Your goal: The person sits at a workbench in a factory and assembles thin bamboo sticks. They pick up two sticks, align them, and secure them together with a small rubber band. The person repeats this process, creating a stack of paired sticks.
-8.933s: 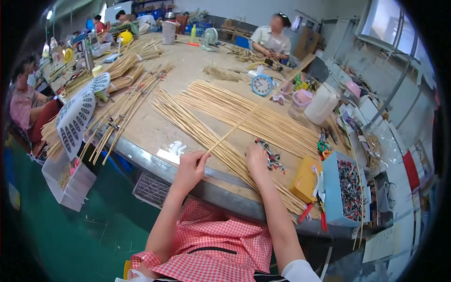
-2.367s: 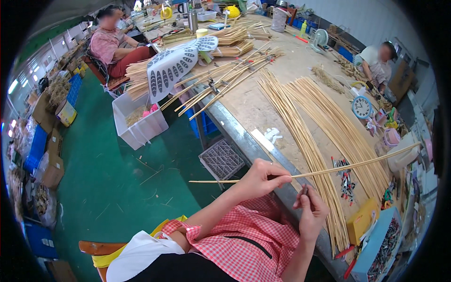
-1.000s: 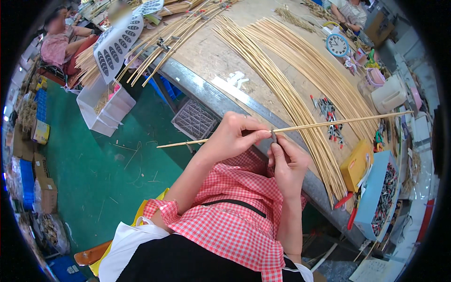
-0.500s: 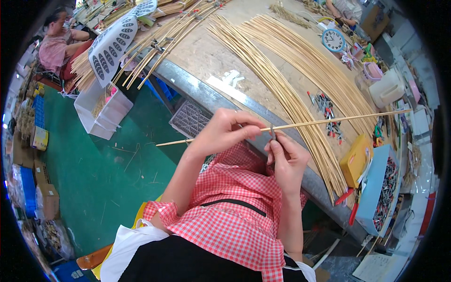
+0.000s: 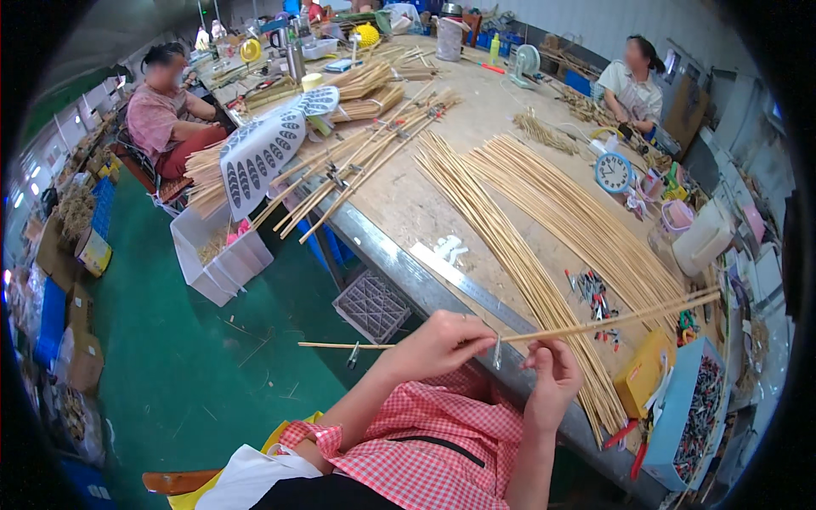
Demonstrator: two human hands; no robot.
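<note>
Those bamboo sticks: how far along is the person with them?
Done, it seems: one small clip already hangs on the thin bamboo stick near its left end. In hand: the left hand pinches that stick while the right hand works a small metal piece at it. Left: two long fans of loose sticks lie on the table, so most remains.

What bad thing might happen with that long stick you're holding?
1. The long bamboo stick is thin and pinched only near its middle by the left hand, so it might bend or snap.
2. Its far end reaches over the blue box of small parts and could knock things there.
3. The right hand works a small metal piece at the stick; it might slip and drop onto the green floor.
</note>
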